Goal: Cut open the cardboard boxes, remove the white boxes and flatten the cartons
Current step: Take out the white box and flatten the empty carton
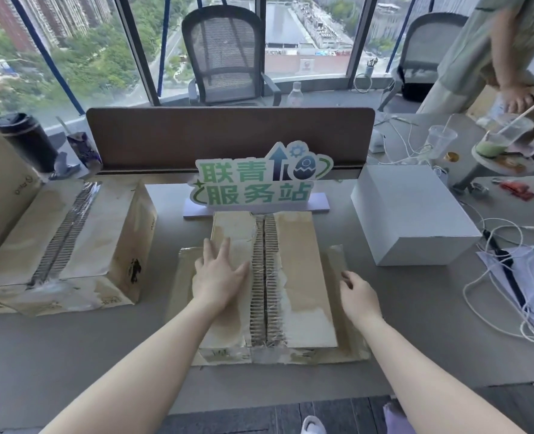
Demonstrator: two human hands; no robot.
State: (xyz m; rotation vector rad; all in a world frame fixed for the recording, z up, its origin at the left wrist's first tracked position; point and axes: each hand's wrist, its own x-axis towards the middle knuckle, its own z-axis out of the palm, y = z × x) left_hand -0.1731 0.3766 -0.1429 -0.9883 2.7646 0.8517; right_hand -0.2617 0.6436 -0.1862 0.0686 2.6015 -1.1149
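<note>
Desk (103,355) | left hand (220,277) flat on carton (303,277) | right hand (358,291) beside

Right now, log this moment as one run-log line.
left hand: flat on flattened carton | right hand: at carton's right edge | white box: out, right | carton: unflattened, left

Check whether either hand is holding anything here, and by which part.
Nothing is held. The left hand presses flat, fingers straight, on the flattened carton, left of its seam. The right hand hovers loosely curled near the carton's right edge, gripping nothing.
</note>
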